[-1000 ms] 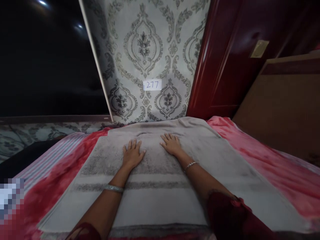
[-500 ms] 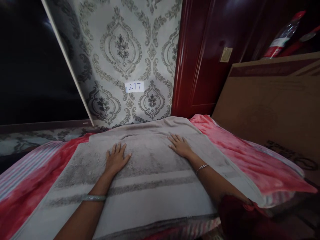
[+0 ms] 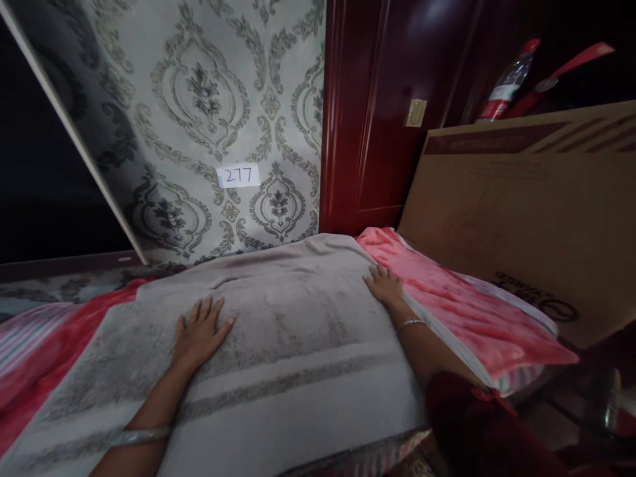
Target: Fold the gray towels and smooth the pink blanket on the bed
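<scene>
Resting palm-down on the gray towel, both your hands are flat. Left hand: wide open, fingers fanned, thumb out to the right, nothing gripped. It's left of the towel's middle, on the dark gray part, beyond the darker stripe. Right hand: also open, fingers closer together, thumb toward the left, no hold on anything that I can see. It's at the towel's right edge, near the red blanket. Hands are well apart.

Towel lies across the middle of the scene on top of the red blanket, which shows left and right of it. Its far edge is near the wall, with a few wrinkles at that end. Striped cloth shows at far left.

You've got a bangle on the left wrist, a thin bracelet on the right, dark red sleeve on the right arm.

Around it: paper label reading 277 on the wall, dark screen left, cardboard box right, bottle with red cap above the box's far corner.
</scene>
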Demonstrator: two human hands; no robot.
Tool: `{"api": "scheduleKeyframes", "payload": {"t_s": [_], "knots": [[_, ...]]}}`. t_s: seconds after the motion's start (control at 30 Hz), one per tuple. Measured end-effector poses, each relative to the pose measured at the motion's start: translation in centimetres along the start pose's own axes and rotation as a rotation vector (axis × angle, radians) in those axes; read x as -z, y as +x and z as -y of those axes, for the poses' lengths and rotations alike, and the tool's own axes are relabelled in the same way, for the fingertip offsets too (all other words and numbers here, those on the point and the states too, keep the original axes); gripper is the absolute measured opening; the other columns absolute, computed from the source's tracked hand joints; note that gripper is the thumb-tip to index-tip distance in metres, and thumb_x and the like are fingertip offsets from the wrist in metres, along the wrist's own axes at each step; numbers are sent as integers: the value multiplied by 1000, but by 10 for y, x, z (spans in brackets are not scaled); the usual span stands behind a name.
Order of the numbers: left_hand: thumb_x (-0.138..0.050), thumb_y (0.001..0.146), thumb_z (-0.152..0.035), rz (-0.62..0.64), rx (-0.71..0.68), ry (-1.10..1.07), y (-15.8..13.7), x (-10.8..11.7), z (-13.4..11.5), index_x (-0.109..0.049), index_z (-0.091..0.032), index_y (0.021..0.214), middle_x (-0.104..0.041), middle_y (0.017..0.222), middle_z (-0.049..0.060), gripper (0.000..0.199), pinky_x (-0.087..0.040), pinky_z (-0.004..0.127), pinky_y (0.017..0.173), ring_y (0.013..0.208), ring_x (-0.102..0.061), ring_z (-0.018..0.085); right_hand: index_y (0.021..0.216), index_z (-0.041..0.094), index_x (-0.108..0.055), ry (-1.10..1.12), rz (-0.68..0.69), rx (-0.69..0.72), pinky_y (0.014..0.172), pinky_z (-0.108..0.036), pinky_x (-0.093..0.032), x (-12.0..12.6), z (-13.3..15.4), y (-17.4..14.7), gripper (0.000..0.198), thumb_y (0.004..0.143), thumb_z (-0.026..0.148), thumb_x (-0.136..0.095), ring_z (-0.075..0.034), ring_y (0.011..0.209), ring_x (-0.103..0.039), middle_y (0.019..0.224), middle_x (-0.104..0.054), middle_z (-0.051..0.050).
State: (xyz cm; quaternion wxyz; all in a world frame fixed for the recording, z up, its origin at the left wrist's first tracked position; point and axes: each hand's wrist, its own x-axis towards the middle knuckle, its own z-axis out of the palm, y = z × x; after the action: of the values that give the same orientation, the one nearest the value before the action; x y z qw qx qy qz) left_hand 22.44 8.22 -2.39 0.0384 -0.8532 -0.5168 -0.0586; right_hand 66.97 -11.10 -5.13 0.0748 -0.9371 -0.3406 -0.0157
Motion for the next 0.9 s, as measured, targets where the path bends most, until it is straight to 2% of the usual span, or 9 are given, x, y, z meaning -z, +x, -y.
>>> {"api": "scheduleKeyframes", "payload": {"t_s": [0.1,0.3,0.37,0.43,0.5,0.6,0.7,0.8,0.9], "knots": [[-32,97,-52,-7,-6,5,-1,1,0,-32,-22,157,-21,166,10,67,-20,60,119,154,-16,32,156,23,-35,33,-64,-73,113,-60,-26,-4,-3,-1,66,101,56,-20,-34,148,-25,166,-22,-12],[-36,96,-50,-14,-18,-39,-6,4,-2,-35,-21,156,-26,165,11,66,-21,60,119,153,-19,32,153,22,-40,102,-84,-60,110,-63,-27,-4,-9,-7,62,101,51,-22,-35,147,-28,163,-27,-16],[-37,96,-51,-10,-16,-56,-8,4,-3,-35,-22,156,-25,165,12,66,-21,60,119,153,-19,33,152,20,-41,113,-114,-73,109,-66,-27,-1,-4,-15,63,101,49,-20,-36,147,-26,162,-27,-19],[-37,96,-51,-12,-18,-68,-9,1,-3,-36,-21,156,-24,166,12,67,-19,60,119,153,-17,33,154,18,-38,95,-151,-38,111,-66,-26,3,13,-27,64,101,48,-19,-37,150,-20,163,-24,-21],[-38,96,-52,-20,-31,-85,-10,-1,-3,-36,-21,155,-23,166,12,66,-18,62,119,153,-16,35,155,19,-36,54,-146,109,113,-63,-25,6,43,-47,62,102,46,-21,-34,152,-16,165,-20,-17],[-40,97,-50,-17,-62,-133,-14,-2,-1,-36,-25,155,-25,166,8,64,-14,65,119,154,-14,35,156,26,-36,7,-50,431,117,-58,-24,5,100,-87,57,103,44,-25,-30,152,-17,167,-19,-10],[-43,97,-42,25,-205,-207,-20,-1,2,-38,-29,154,-29,165,5,59,-12,62,120,154,-17,30,157,29,-33,10,33,690,118,-56,-22,-6,145,-126,57,103,45,-29,-28,153,-17,167,-20,-7],[-46,96,-37,40,-361,-293,-24,-3,3,-46,-28,149,-34,162,5,53,-15,55,123,152,-26,24,157,30,-33,26,36,794,119,-58,-21,-18,164,-148,56,103,46,-28,-28,153,-16,166,-22,-6],[-43,97,-31,-21,-375,-366,-23,-1,6,-54,-25,143,-43,157,7,47,-22,46,122,147,-36,19,157,31,-33,30,7,796,119,-58,-21,-25,165,-153,57,103,46,-26,-28,153,-17,166,-22,-5]]}}
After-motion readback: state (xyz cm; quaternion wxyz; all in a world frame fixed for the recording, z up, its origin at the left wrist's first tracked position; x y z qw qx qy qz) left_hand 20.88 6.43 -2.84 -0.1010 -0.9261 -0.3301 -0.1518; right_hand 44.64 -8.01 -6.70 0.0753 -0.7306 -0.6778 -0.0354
